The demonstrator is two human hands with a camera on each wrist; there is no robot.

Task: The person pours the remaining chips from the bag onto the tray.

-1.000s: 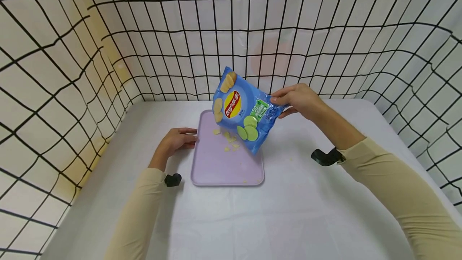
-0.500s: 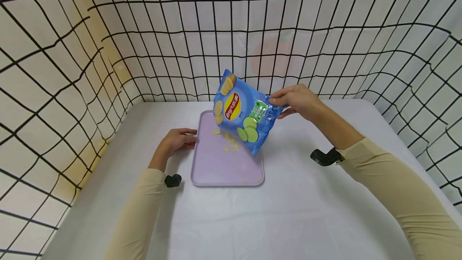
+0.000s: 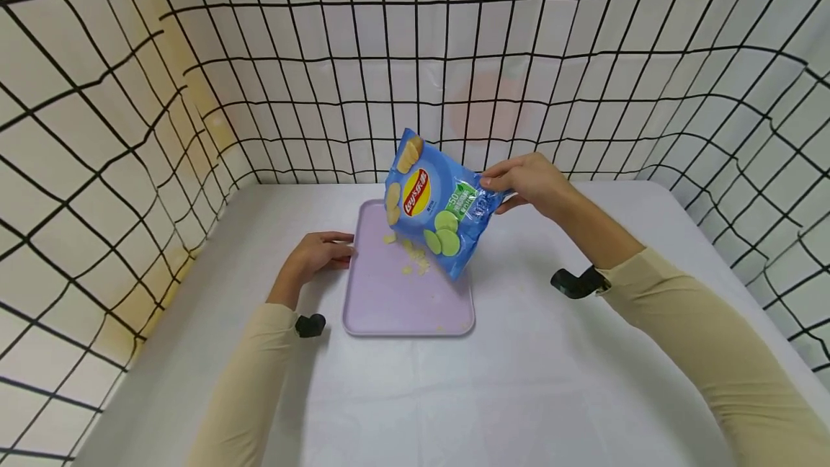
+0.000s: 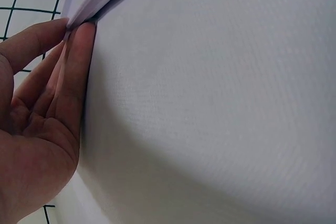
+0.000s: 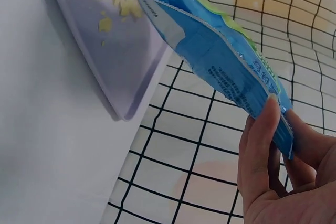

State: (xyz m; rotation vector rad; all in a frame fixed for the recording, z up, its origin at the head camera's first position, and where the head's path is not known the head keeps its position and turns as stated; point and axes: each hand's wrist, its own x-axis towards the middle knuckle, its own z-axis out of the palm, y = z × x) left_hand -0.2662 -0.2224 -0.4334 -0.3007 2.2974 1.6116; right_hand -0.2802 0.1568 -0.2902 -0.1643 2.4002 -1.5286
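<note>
As right fingers [image 5: 258, 148] grip the bag [image 3: 441, 200], it slants; chips [image 5: 125, 2] lie scattered.

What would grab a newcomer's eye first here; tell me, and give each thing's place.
Most likely the bright blue chip bag, held tilted above the far right part of the lilac tray by the right hand. Next, the pale yellow chip pieces scattered on the tray, and the left hand pinching its left edge. Behind everything stands a white backdrop with bold black grid lines.
</note>
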